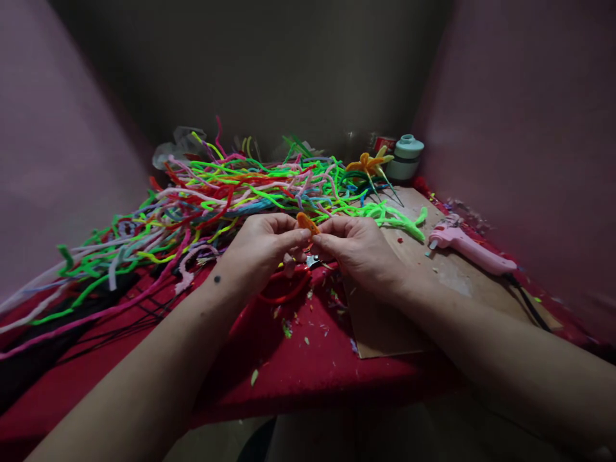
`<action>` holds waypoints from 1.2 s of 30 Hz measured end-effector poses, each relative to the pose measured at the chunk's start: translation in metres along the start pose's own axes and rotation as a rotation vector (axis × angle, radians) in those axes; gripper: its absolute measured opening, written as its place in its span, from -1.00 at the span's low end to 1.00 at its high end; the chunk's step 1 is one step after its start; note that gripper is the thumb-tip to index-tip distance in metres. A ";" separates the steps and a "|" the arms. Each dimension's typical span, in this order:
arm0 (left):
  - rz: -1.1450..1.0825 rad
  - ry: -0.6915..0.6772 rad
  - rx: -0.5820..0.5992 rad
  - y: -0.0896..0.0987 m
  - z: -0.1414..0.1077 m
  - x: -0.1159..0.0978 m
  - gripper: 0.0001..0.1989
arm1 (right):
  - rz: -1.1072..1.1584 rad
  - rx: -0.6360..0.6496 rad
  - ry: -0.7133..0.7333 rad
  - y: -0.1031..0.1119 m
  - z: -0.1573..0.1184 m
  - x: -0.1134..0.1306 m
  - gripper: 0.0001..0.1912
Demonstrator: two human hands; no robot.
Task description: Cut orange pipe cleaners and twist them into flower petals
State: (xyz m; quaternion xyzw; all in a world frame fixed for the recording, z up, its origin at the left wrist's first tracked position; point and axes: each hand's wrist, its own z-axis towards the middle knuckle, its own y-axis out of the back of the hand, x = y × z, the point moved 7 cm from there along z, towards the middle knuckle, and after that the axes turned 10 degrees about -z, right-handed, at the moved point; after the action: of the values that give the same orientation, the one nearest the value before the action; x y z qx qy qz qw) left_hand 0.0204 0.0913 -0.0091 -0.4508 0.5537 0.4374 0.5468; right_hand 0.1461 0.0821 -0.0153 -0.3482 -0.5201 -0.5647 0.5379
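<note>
Between both hands is a small orange piece of bent pipe cleaner (307,222), held above the red-covered table. My left hand (264,244) pinches its left side with thumb and forefinger. From the other side, my right hand (353,247) grips it with thumb and forefinger, the fingertips of both hands almost meeting. Below them lies a pair of scissors with red handles (286,296), partly hidden by my left hand. Behind the hands spreads a big tangled heap of coloured pipe cleaners (250,186).
A pink glue gun (474,250) lies on a brown board (385,327) at the right. Orange and yellow pipe-cleaner flowers (370,163) rest at the back, beside a pale blue-green bottle (407,157). Clippings litter the red cloth (298,378). Walls rise behind and on both sides.
</note>
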 end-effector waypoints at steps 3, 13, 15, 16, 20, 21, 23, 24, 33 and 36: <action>0.015 0.068 0.005 -0.001 0.000 0.005 -0.87 | -0.086 -0.064 0.070 0.003 0.001 0.000 -0.88; -0.282 0.221 0.048 -0.011 0.000 0.015 -0.97 | -0.336 -0.192 0.287 0.004 -0.007 0.011 -0.89; -0.324 0.234 0.055 -0.013 0.001 0.016 -0.97 | -0.336 -0.186 0.268 0.004 -0.007 0.010 -0.88; -0.338 0.249 0.060 -0.014 0.000 0.018 -0.96 | -0.330 -0.181 0.254 0.004 -0.007 0.009 -0.88; -0.354 0.282 0.063 -0.016 -0.001 0.023 -0.87 | -0.216 -0.148 0.151 0.004 -0.004 0.004 -0.91; -0.342 0.270 0.064 -0.016 -0.002 0.022 -0.86 | -0.165 -0.136 0.119 0.004 -0.004 0.002 -0.93; -0.265 0.223 0.052 -0.015 -0.002 0.020 -0.88 | -0.066 -0.110 0.055 0.003 -0.003 -0.001 -0.97; -0.190 0.186 0.035 -0.013 -0.002 0.018 -0.91 | -0.023 -0.099 0.027 0.003 -0.002 -0.002 -0.97; 0.277 -0.177 0.016 -0.008 0.000 -0.011 -0.93 | 0.178 -0.016 -0.114 -0.004 0.000 -0.012 -0.88; 0.204 -0.074 0.056 -0.005 0.001 -0.007 -0.92 | 0.119 0.029 -0.131 -0.003 -0.001 -0.008 -0.90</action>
State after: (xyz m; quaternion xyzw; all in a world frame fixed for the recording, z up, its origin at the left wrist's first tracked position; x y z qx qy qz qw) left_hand 0.0252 0.0918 -0.0017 -0.3602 0.5881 0.4916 0.5317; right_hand 0.1446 0.0829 -0.0240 -0.4067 -0.5409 -0.5001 0.5403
